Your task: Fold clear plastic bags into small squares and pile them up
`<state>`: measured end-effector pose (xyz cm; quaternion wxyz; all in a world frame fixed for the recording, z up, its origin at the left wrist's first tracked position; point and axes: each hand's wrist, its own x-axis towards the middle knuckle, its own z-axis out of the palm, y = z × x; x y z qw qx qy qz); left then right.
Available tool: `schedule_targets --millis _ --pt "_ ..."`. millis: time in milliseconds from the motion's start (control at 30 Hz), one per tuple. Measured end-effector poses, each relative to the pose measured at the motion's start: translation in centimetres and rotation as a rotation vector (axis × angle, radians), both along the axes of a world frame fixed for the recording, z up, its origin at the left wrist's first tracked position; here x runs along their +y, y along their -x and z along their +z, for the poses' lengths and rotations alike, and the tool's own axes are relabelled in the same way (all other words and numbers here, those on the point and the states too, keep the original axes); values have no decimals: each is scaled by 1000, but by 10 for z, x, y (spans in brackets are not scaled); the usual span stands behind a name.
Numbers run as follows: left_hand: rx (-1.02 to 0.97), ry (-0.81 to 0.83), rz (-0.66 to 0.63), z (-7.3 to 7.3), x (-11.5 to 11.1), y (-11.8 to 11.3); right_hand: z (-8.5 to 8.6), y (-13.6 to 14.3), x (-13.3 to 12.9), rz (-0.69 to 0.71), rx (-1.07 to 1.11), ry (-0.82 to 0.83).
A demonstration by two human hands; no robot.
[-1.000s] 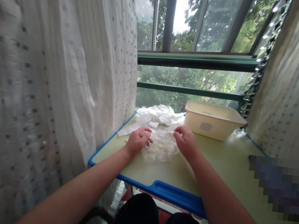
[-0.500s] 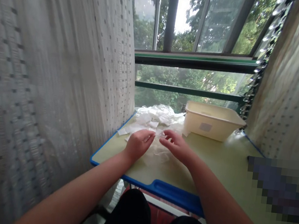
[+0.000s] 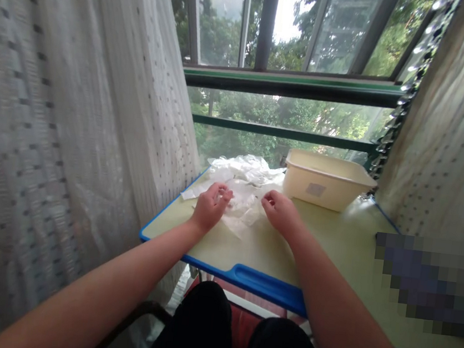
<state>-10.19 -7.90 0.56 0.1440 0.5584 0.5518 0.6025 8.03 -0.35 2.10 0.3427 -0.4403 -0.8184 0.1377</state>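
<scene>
Thin, crumpled, see-through whitish plastic sheet (image 3: 246, 212) lies on the table between my hands. My left hand (image 3: 210, 205) is at its left side, the fingers curled inward with a shiny bit of the plastic at the fingertips. To the right, my right hand (image 3: 281, 210) has its fingers pressed together at the sheet's other side. What those fingers hold, if anything, is too small to make out. Just beyond the hands rises a loose heap of white plastic film (image 3: 247, 169), with flatter pieces spread towards the left.
A cream plastic tub (image 3: 326, 187) with a small label stands at the table's back right. The pale green table (image 3: 332, 252) has a blue edge with a shallow groove in front. A pixelated dark object (image 3: 420, 285) lies at right. Curtains (image 3: 77, 95) hang at the left, windows behind.
My hands have moved apart, the left one leftward and the right one slightly rightward. The plastic between them lies differently. The view has shifted a little.
</scene>
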Motion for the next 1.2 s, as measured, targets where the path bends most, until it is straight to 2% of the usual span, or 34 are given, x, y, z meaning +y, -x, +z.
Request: schedule_targets --millis 100,233,300,333,400,467,500,567,667,733,800,900,967,1033,1067,1133,1200 --pt "85 -3 -12 3 -5 -2 2 0 2 -41 306 107" --pt "348 53 -218 7 -7 -5 12 -8 6 -119 908 400" --pt "438 74 -273 14 -1 -8 16 -12 8 -160 1087 560" --pt "442 90 -255 19 5 -9 18 -13 10 -165 1127 639" --pt "403 81 -106 30 23 -12 19 -14 13 -159 1141 765" --pt "318 51 -20 41 45 -16 20 -13 16 -149 1166 883" --pt "280 32 -48 45 55 -19 20 -12 18 -144 1196 935" --pt "288 44 -247 47 68 -25 22 -12 20 -160 1262 981" --pt "488 22 -484 35 69 -32 25 -13 21 -160 1360 1018" --pt "580 -59 -530 23 62 -35 25 -12 21 -77 1382 1079" --pt "568 -32 -519 13 57 -37 21 -11 19 35 1407 1077" --pt "439 98 -495 7 56 -41 19 -11 15 147 1468 933" --pt "267 166 -523 9 60 -41 22 -17 14 173 1409 911" --pt "81 211 -561 11 64 -38 29 -28 14 129 1240 983" --pt "15 229 -577 12 66 -36 32 -35 15 59 1149 981" --pt "-13 270 -596 13 67 -33 34 -51 18 -65 958 896" --pt "58 303 -590 12 66 -32 31 -65 20 -167 747 751"
